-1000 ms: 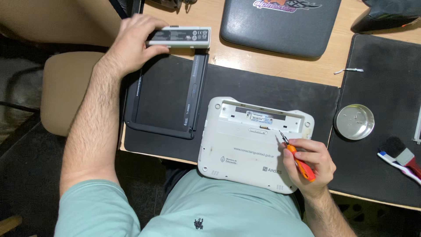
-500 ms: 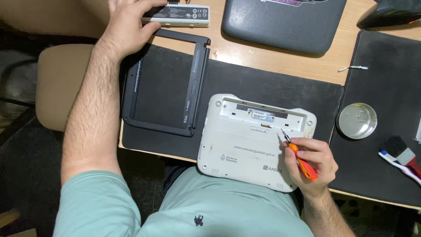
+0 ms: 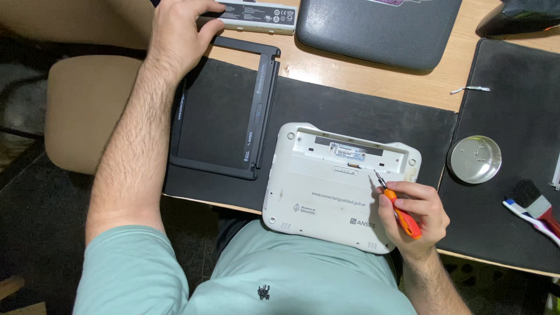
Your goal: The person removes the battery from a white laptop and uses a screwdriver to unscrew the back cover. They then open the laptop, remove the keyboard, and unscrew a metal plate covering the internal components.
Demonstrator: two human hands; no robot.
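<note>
The right hand (image 3: pixel 417 213) keeps a closed grip on an orange screwdriver (image 3: pixel 396 207), its tip touching the underside of the white laptop (image 3: pixel 326 198) just beside the open battery bay. It seems best to keep the shaft upright over the screw head and press down before turning, so the tip does not slip and scar the plastic. The round metal dish (image 3: pixel 475 158) sits near, to the right of that grip, handy for loose screws. Far off to the upper left, the left hand (image 3: pixel 178 29) is closed over the end of a grey battery pack (image 3: pixel 259 16) on the worktop (image 3: pixel 373 79), above a black frame (image 3: pixel 259 111).
</note>
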